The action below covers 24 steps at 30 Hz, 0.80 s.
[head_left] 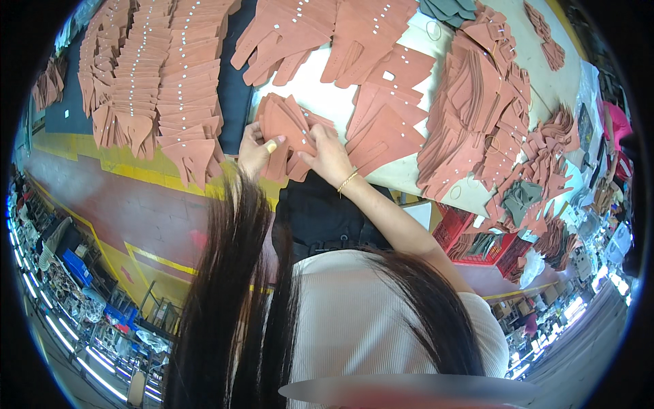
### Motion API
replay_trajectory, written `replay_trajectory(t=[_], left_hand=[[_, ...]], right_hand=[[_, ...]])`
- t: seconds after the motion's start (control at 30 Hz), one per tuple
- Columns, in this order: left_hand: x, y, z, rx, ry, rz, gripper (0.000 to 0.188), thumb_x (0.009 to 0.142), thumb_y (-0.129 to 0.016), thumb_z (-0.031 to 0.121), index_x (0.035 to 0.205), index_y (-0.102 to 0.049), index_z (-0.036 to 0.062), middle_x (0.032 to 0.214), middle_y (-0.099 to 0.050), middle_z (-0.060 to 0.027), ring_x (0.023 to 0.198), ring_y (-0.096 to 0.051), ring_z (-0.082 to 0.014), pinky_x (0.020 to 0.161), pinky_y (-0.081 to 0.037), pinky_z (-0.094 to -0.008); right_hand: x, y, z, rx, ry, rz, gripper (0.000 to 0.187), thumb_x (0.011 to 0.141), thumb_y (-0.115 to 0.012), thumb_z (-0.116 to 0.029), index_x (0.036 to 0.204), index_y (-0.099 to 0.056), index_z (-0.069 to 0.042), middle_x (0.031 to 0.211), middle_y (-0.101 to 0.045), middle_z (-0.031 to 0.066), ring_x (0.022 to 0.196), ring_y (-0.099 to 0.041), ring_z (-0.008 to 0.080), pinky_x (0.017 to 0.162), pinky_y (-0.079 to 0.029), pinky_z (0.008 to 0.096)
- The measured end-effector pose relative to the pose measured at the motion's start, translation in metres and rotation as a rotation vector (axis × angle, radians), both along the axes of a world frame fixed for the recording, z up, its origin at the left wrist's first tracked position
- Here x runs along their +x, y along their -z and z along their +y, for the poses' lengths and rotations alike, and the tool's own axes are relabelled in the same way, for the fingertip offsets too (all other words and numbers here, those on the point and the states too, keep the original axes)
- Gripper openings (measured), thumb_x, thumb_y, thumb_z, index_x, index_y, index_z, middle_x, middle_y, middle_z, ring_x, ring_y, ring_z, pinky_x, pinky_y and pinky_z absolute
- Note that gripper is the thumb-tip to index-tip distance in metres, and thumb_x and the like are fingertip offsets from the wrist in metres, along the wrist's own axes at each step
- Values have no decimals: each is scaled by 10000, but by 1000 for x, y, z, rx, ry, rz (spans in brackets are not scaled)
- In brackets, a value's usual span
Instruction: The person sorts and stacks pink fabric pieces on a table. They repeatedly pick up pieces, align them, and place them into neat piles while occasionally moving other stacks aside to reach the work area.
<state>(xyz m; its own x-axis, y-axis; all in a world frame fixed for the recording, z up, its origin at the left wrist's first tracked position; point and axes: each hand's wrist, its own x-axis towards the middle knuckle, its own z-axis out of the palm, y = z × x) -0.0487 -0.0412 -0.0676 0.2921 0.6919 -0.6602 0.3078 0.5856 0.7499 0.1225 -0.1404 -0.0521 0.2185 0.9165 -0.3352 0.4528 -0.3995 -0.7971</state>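
At the table's near edge, both my hands grip a small fanned stack of reddish-brown cut pieces [285, 123] that look like leather. My left hand [256, 151] is closed on the stack's left side, with something yellow on the thumb. My right hand [330, 154] pinches the right side; some of its fingers are hidden behind the pieces. Small white labels dot several of the pieces. Just right of my right hand lies another fanned pile of matching pieces [385, 126] on the pale table top [320, 75].
Long overlapping rows of labelled pieces [191, 82] cover the left side, over a dark mat [236, 88]. Tied bundles [477, 102] crowd the right. Dark green pieces [521, 201] lie among them. Below the table's right edge stands a red crate [453, 228]. Yellow lines mark the floor.
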Motion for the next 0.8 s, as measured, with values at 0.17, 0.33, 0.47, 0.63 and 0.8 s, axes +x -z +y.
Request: replay_trajectory(t=[0.17, 0.33, 0.47, 0.63, 0.8], left_hand=[[-37, -26, 13, -191, 208, -417, 780, 839, -760, 234, 1437, -332, -26, 1304, -543, -167, 1203, -542, -247, 1066, -403, -413], [-56, -35, 23, -507, 661, -446, 898, 840, -717, 491, 1480, -293, 25, 1375, -503, -146, 1210, -542, -280, 1056, -416, -445], [-51, -38, 8, -553, 619, -463, 907, 833, -704, 515, 1481, -294, 30, 1379, -501, -145, 1213, -539, -283, 1055, -417, -448], [-53, -49, -5, -580, 561, -466, 920, 825, -687, 545, 1483, -294, 37, 1384, -498, -143, 1216, -537, -286, 1054, -418, -451], [-63, -61, -15, -582, 501, -449, 933, 818, -670, 575, 1485, -294, 43, 1388, -495, -142, 1219, -534, -290, 1053, -419, -455]], right_hand=[[-13, -29, -14, 89, -111, 214, 372, 808, -765, -137, 983, -447, -58, 781, -656, 149, 776, -691, 343, 635, -529, 397], [1, -33, -18, 18, -82, 531, 355, 843, -747, -94, 1053, -462, -73, 888, -691, 94, 859, -694, 187, 728, -533, 313], [10, -12, -7, -94, -63, 734, 260, 917, -696, -216, 1049, -543, -52, 948, -662, 56, 957, -609, 104, 837, -491, 291], [33, 14, 10, 19, -19, -133, 407, 895, -691, -316, 1169, -592, -31, 1117, -594, 112, 1077, -585, 265, 939, -468, 384], [20, 22, 29, -151, -62, -324, 618, 711, -833, -381, 1165, -592, -38, 1153, -563, 127, 1129, -529, 319, 953, -450, 443]])
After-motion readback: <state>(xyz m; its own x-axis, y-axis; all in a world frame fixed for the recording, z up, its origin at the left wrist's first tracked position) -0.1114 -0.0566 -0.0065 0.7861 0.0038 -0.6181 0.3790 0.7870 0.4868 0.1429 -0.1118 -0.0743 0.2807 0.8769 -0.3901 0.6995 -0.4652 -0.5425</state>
